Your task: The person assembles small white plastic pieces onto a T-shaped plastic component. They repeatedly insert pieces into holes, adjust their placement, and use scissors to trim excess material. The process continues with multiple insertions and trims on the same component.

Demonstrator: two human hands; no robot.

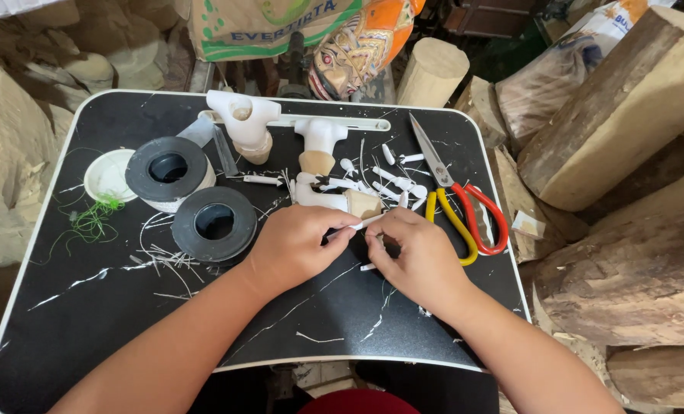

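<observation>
Both hands pinch one thin white stick, left hand (300, 244) and right hand (417, 257) closed on it mid-bench; squeeze unevenly and it could snap.

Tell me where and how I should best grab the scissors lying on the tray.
Probably by the handles: the scissors lie flat, shut, blades pointing away toward the tray's far edge, red and yellow loops nearest you. Come from the near right side with the right hand, which is just beside the yellow loop, and slip fingers into the loops.
</observation>
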